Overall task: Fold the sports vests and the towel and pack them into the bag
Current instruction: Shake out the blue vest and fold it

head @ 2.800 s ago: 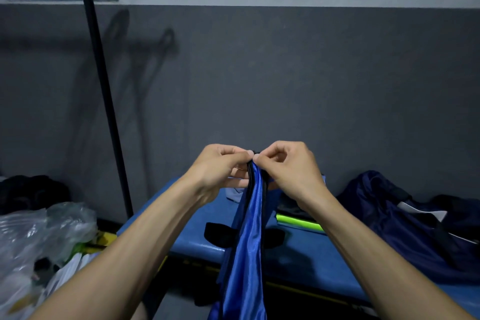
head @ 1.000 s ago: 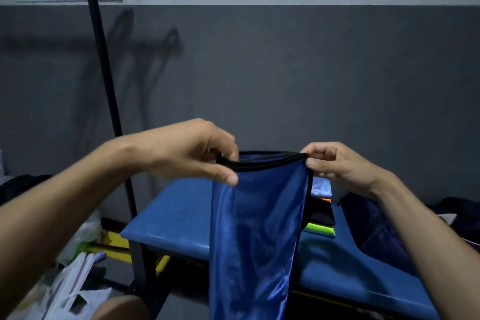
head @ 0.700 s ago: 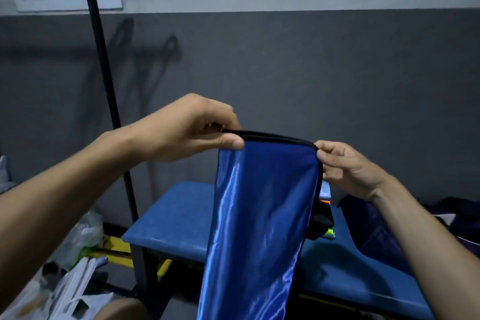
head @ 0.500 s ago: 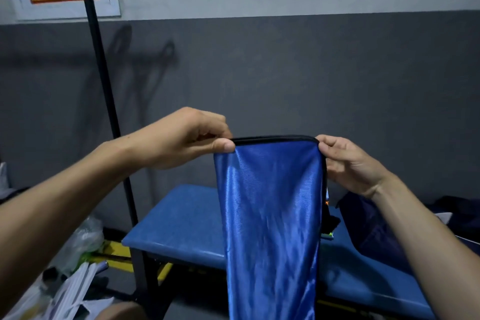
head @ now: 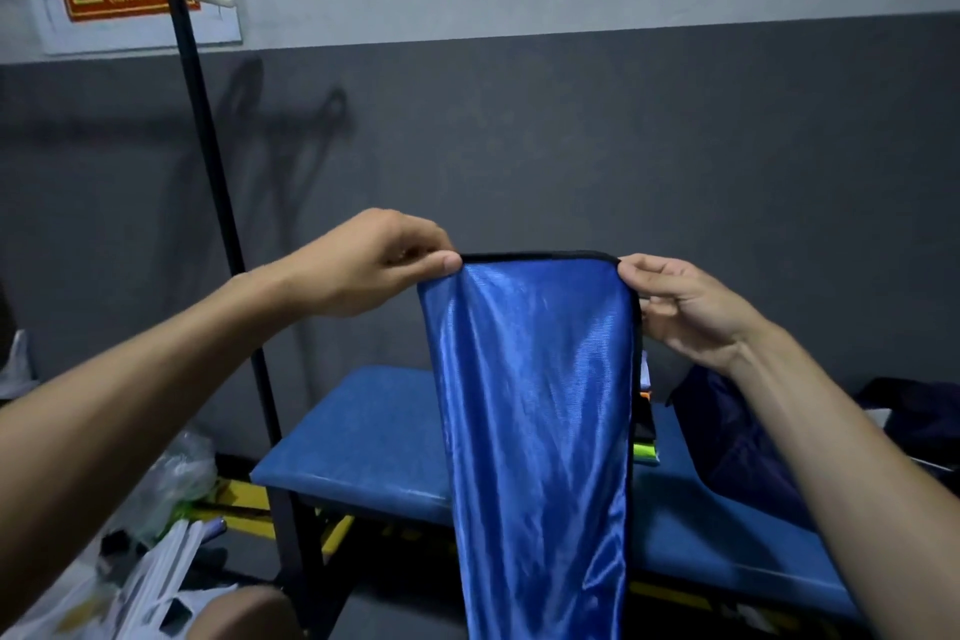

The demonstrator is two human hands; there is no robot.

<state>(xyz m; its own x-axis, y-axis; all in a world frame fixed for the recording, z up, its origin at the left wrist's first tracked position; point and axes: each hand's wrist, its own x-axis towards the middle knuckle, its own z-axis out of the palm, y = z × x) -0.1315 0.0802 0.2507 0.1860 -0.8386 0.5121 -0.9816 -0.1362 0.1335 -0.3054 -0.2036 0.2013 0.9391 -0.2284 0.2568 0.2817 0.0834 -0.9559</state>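
Above the near edge of the blue bench, the person holds up a shiny blue sports vest, doubled lengthwise and hanging straight down. The left hand pinches its black-trimmed top corner between thumb and fingers; the right hand clamps the other corner. The folding step looks underway. Next, the vest likely needs lowering onto the bench and folding again. The dark bag lies far right, beside folded items.
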